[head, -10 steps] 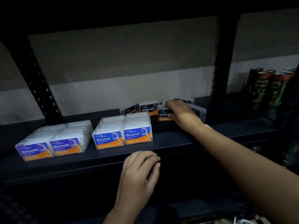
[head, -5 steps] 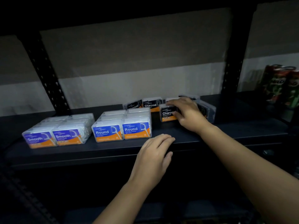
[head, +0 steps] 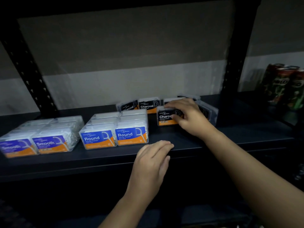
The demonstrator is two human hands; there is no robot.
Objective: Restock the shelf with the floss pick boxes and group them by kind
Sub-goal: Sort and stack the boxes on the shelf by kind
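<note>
On the dark shelf (head: 181,142) stand three kinds of floss pick boxes. Purple Smooth boxes (head: 49,143) fill the left, blue Round boxes (head: 115,135) the middle, black Charcoal boxes (head: 148,105) the back right. My right hand (head: 189,117) grips one Charcoal box (head: 165,118) from its right side, fingers over its top, thumb on its front. More Charcoal boxes (head: 207,111) lie partly hidden behind that hand. My left hand (head: 153,160) rests flat on the shelf's front edge with straight fingers, holding nothing.
Black perforated uprights (head: 230,76) (head: 31,76) frame the bay. Green and red drink cans (head: 286,86) stand on the neighbouring shelf at the right. A grey and white wall lies behind. Bare shelf shows in front of the Charcoal boxes.
My right hand has drawn the Charcoal box slightly forward and left. My left hand has slid right along the shelf edge and flattened. The camera view has shifted.
</note>
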